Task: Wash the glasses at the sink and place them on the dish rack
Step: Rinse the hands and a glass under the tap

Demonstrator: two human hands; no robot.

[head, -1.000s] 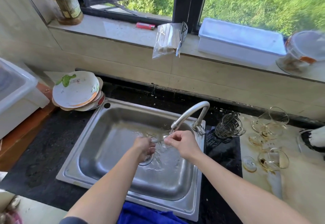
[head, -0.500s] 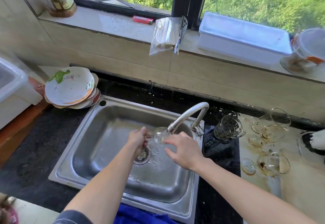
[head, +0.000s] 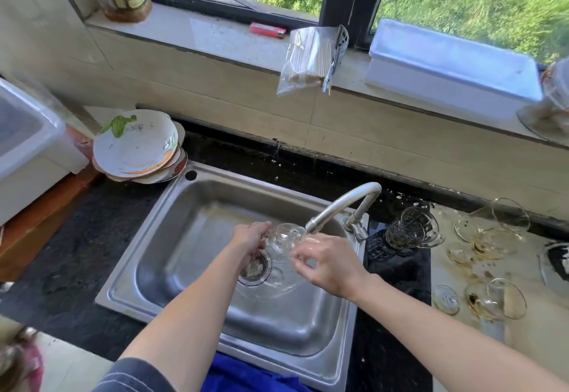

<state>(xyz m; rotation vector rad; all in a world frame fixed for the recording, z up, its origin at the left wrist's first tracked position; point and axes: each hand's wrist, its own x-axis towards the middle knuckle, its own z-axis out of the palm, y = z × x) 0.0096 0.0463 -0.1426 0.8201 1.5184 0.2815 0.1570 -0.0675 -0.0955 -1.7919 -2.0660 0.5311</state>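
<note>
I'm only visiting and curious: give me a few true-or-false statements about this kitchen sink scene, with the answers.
1. The left hand holds a clear glass under the faucet. True.
2. The stack of plates sits right of the sink. False: it sits at the sink's back left corner.
3. Stained glasses lie on the counter right of the sink. True.
4. The lighter on the windowsill is blue. False: it is red.
</note>
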